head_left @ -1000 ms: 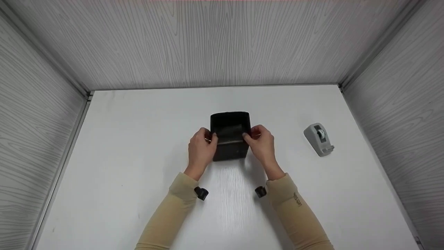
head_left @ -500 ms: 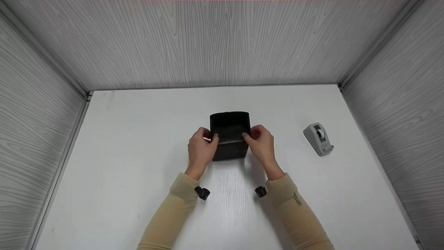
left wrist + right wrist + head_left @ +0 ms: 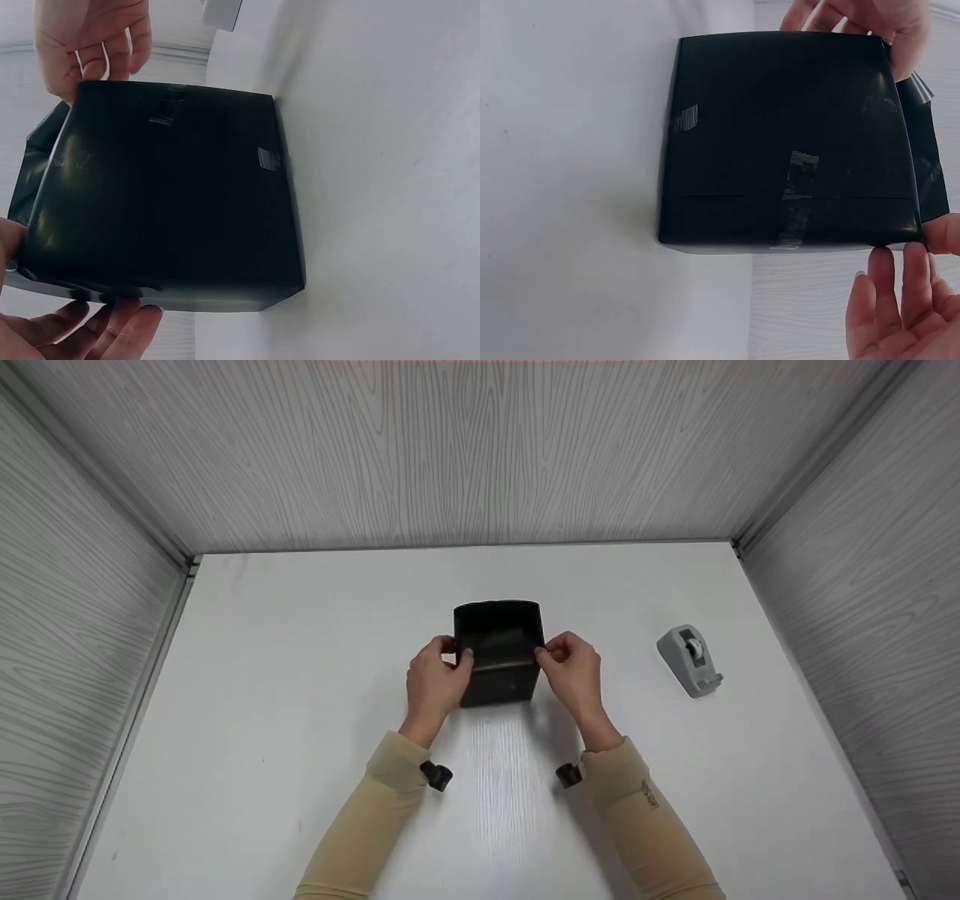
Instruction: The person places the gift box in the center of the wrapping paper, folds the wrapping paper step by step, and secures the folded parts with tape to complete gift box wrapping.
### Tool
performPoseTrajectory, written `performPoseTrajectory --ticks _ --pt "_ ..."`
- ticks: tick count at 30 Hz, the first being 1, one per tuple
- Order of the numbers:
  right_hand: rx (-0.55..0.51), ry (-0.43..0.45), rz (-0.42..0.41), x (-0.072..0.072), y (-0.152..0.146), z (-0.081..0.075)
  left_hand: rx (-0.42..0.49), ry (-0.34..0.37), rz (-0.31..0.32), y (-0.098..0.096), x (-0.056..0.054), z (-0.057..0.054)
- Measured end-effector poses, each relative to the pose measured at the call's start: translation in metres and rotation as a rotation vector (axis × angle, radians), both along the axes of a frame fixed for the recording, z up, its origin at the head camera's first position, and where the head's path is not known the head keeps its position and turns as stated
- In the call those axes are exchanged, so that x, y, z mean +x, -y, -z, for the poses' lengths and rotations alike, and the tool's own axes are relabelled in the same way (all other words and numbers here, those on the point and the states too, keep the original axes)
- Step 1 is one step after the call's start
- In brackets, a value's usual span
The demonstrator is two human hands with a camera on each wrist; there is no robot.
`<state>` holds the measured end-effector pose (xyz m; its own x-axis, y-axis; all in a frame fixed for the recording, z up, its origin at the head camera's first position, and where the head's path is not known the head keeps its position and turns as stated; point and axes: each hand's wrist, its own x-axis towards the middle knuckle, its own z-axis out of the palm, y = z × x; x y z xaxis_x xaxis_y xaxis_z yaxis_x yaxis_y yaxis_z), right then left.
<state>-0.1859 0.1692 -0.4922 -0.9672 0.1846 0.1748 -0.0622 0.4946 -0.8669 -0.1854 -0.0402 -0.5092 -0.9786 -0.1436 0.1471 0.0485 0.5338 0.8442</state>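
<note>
A black box (image 3: 499,684) stands on the white table at the middle of the head view, its dark flap or back wall (image 3: 495,615) rising at the far side. My left hand (image 3: 436,679) pinches its left upper edge, thumb on top and fingers outside. At the opposite corner, my right hand (image 3: 574,675) pinches the upper right edge in the same way. Clear tape strips show on the near face in both wrist views, a small tape piece (image 3: 268,158) near the bottom and a longer tape strip (image 3: 801,176) down one side. The box's interior is too dark to make out.
A grey tape dispenser (image 3: 688,660) with a roll stands on the right part of the white table (image 3: 262,720). Grey wood-grain panels (image 3: 465,450) close in the table at the back and on both sides.
My right hand has shifted slightly right, its thumb moving outward to the box's corner. My left hand and the box have hardly moved. The greyish patch inside the box looks darker.
</note>
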Motion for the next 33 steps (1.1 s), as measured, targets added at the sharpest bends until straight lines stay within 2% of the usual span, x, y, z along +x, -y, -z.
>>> performPoseTrajectory --ticks 9,16,25,33 --pt "0.011 -0.007 -0.022 -0.007 -0.001 -0.006 -0.001 0.013 0.018 0.001 -0.001 -0.002" --pt "-0.015 -0.024 -0.043 -0.015 -0.001 -0.013 -0.045 0.004 0.029 0.001 -0.002 -0.001" --pt "-0.057 -0.027 -0.044 -0.024 -0.001 -0.018 -0.046 -0.006 0.040 0.003 -0.002 0.000" --pt "-0.204 -0.015 -0.062 -0.029 0.002 -0.021 -0.055 -0.006 0.042 0.002 -0.002 -0.001"
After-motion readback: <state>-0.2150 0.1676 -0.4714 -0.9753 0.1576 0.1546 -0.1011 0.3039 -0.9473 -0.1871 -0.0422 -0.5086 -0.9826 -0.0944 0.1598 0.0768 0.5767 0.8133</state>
